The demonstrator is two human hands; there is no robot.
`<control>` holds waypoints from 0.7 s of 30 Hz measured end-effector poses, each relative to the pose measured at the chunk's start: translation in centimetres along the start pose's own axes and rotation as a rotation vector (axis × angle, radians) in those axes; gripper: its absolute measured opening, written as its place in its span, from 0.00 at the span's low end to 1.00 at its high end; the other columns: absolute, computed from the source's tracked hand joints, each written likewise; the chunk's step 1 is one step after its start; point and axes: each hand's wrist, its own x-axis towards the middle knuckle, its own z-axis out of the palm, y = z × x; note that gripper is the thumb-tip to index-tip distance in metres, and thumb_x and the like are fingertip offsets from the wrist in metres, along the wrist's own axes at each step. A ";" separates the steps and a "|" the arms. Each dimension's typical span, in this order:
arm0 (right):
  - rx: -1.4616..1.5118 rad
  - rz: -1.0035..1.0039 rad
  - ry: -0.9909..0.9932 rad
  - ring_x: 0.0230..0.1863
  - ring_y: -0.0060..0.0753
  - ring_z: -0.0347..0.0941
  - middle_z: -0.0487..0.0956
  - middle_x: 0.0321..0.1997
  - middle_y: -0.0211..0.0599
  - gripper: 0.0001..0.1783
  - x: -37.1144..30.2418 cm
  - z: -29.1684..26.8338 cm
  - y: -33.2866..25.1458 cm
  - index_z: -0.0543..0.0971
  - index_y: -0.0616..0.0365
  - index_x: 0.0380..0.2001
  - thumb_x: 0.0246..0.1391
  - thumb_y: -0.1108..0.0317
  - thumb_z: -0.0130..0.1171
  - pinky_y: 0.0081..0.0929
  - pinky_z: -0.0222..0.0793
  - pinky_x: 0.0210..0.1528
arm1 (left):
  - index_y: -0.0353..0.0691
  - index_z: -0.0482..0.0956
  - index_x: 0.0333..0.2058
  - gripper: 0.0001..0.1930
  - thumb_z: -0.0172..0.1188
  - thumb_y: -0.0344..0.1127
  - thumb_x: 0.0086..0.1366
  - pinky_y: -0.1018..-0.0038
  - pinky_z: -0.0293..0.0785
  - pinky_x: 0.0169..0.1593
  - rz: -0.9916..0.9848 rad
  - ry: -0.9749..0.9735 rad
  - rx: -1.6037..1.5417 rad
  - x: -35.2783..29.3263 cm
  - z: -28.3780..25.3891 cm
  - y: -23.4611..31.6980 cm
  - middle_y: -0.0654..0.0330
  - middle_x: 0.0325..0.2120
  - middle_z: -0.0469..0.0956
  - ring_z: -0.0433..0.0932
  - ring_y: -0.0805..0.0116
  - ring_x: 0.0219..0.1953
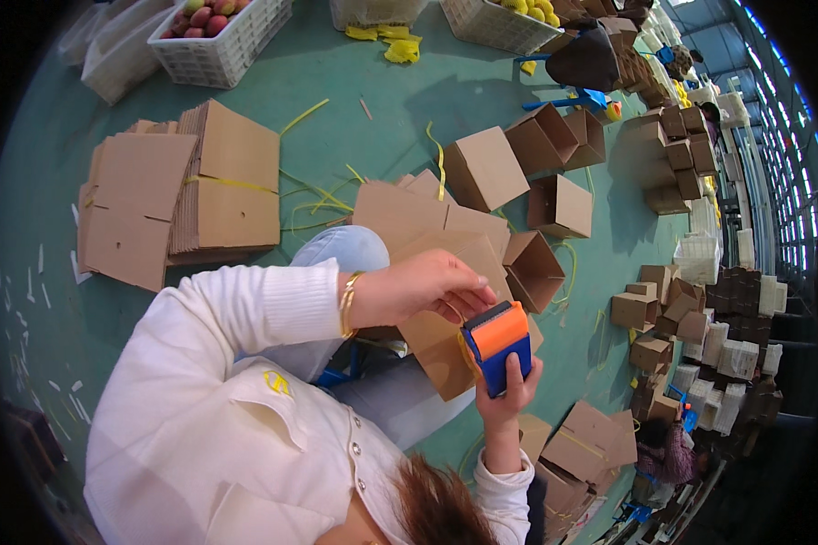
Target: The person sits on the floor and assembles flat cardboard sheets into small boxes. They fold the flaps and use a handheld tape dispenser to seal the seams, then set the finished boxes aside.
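My right hand [507, 389] grips a blue and orange tape dispenser [502, 343], its thumb pressed on the blue side. Just to the left of the dispenser's dark edge, my left hand [432, 289] has its fingers curled together in a pinch. Whether those fingertips hold the tape's end is too small to make out. Beneath both hands lies a cardboard box [441, 350], partly hidden by them, near my bent knees. Flat cardboard sheets [400, 211] spread out beyond it.
A strapped stack of flattened cartons [236, 177] stands on the left. Open boxes [486, 168] sit ahead, with more cartons [591, 445] at the lower right. Crates of red fruit [218, 54] and yellow fruit [491, 25] stand at the back. Yellow straps [323, 195] litter the green floor.
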 end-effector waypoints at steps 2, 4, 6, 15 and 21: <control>-0.016 0.018 -0.023 0.35 0.48 0.69 0.71 0.39 0.46 0.38 0.0 0.2 0.1 0.76 0.45 0.52 0.29 0.73 0.69 0.37 0.69 0.35 | 0.37 0.81 0.40 0.14 0.56 0.41 0.66 0.76 0.73 0.44 -0.011 0.063 0.004 1.0 -0.3 -0.6 0.60 0.36 0.81 0.78 0.74 0.39; -0.029 0.041 -0.044 0.36 0.49 0.70 0.71 0.39 0.46 0.37 -0.3 0.1 0.1 0.77 0.46 0.51 0.28 0.71 0.69 0.38 0.70 0.35 | 0.39 0.82 0.35 0.11 0.59 0.40 0.64 0.77 0.74 0.39 0.023 0.111 0.028 1.7 -0.8 -1.8 0.63 0.31 0.81 0.78 0.76 0.34; -0.049 0.028 -0.005 0.36 0.50 0.71 0.72 0.39 0.47 0.36 -0.1 0.4 0.0 0.78 0.45 0.50 0.28 0.70 0.69 0.39 0.72 0.35 | 0.40 0.81 0.32 0.08 0.63 0.38 0.61 0.78 0.73 0.33 0.132 0.142 0.071 2.3 -0.7 -2.5 0.63 0.27 0.80 0.77 0.76 0.30; -0.027 0.075 -0.105 0.34 0.44 0.71 0.73 0.36 0.42 0.38 2.4 -0.9 -0.6 0.79 0.41 0.50 0.26 0.72 0.69 0.35 0.73 0.34 | 0.36 0.78 0.32 0.06 0.63 0.32 0.61 0.78 0.76 0.35 0.308 0.125 0.122 2.3 -1.1 -0.2 0.62 0.28 0.79 0.78 0.75 0.29; -0.046 0.092 -0.145 0.34 0.44 0.70 0.73 0.35 0.41 0.39 1.5 -1.9 -0.6 0.78 0.40 0.51 0.26 0.73 0.69 0.34 0.73 0.34 | 0.37 0.77 0.30 0.06 0.63 0.32 0.61 0.79 0.74 0.32 0.431 0.221 0.075 1.0 -4.3 2.3 0.63 0.24 0.77 0.75 0.76 0.25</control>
